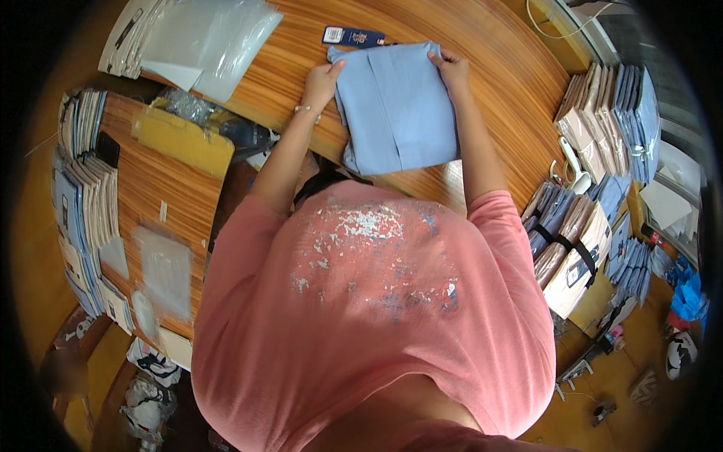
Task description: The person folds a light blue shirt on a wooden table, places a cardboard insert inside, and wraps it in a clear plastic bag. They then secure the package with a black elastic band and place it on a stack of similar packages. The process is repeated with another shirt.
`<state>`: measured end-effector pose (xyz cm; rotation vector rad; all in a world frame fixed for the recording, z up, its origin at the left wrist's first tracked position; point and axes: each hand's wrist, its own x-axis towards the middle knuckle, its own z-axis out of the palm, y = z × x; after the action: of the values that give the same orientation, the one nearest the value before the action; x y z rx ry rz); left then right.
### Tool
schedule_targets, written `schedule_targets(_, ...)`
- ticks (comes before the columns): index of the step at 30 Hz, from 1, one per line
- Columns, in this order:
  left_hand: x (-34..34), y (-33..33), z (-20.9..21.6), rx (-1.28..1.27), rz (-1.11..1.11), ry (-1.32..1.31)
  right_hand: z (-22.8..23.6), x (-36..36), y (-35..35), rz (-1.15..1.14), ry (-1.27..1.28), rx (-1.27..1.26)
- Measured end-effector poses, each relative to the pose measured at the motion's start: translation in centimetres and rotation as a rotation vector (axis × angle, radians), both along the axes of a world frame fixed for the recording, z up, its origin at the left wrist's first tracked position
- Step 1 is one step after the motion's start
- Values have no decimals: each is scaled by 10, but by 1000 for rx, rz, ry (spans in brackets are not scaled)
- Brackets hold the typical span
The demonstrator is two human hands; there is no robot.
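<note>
A light-blue garment (399,113), folded into a flat rectangle, lies on the wooden table with its near end at the table's front edge. My left hand (322,86) pinches its far left corner, the thumb on top of the cloth. At the far right corner, my right hand (452,69) grips the cloth between thumb and fingers. The fingers of both hands are partly hidden. Just beyond the garment's far edge rests a dark blue hang tag (352,37) with a white label.
Clear plastic bags (226,45) and packed garments (134,38) lie at the far left. Stacks of folded garments stand on a side table (162,188) at left. More piles (595,124), a white handled object (576,172) and a strapped bundle (565,248) sit at right.
</note>
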<state>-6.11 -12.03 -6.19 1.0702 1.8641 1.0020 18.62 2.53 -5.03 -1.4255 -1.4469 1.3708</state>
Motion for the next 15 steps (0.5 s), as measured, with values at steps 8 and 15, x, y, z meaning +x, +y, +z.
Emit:
schedule_targets(8,34,-61,27,92,24,-86,2,-15,-22,-118,-514,269)
schedule_targets(15,71,-140,54,-195,-150,-212,-3,-9,-18,-135,-527,348)
